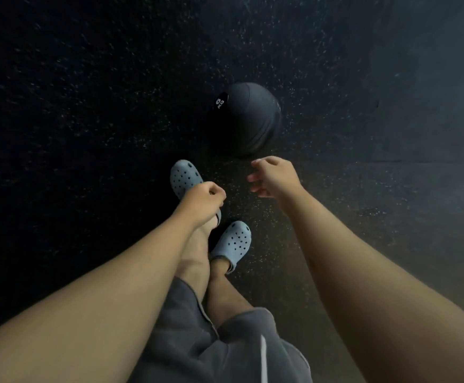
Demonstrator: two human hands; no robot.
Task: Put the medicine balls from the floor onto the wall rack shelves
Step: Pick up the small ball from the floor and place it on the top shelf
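A black medicine ball (248,118) with white weight lettering on its upper left lies on the dark speckled floor ahead of me. My right hand (273,176) hangs just below the ball, fingers loosely spread and holding nothing, a small gap from it. My left hand (203,201) is lower and to the left, fingers curled into a loose fist with nothing in it. The wall rack is out of view.
My feet in light blue clogs (185,176) stand on the black rubber floor (87,106) just below and left of the ball. Grey shorts (225,349) fill the bottom middle. The floor looks lighter toward the right edge.
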